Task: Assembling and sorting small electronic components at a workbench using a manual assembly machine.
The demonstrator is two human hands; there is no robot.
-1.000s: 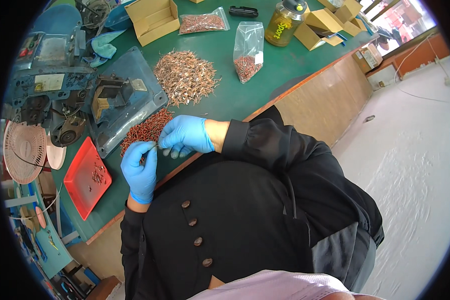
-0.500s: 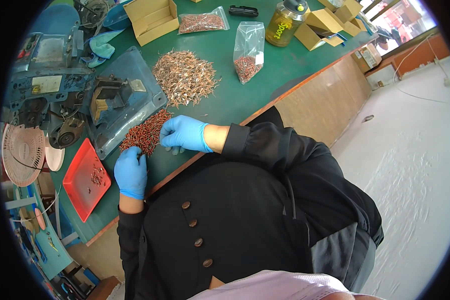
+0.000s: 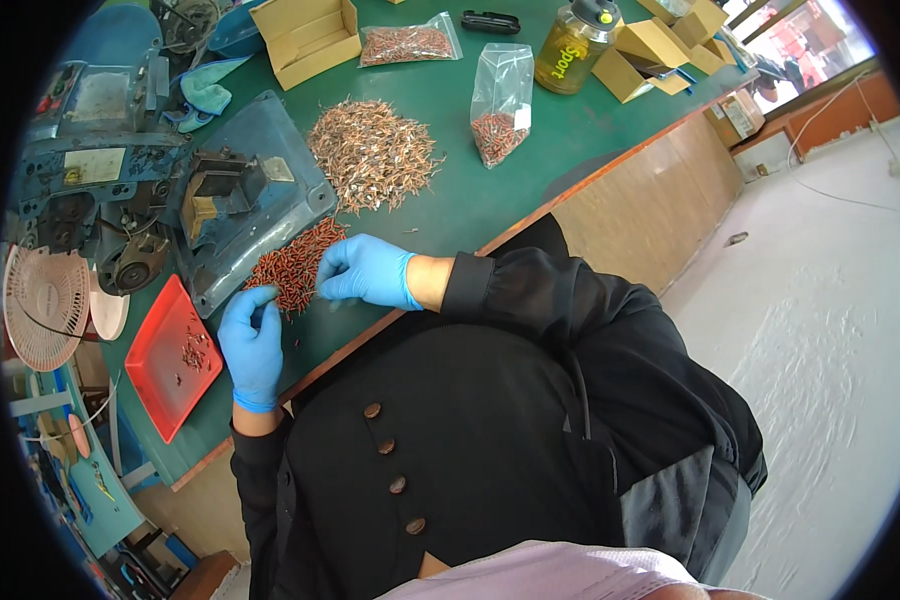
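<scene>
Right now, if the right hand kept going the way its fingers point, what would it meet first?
Probably the pile of small red parts under the right hand's fingertips; beyond it, the blue machine base. Depth is uncertain.

Bare green table is left open right of the right hand, up to the table edge. Forward passage is blocked by the heap of red-brown parts and the blue machine cover just behind it. The left hand is hemmed by the red tray on its left. Farther ahead, room is taken by the pale wire pile, a plastic bag and cardboard boxes.
</scene>
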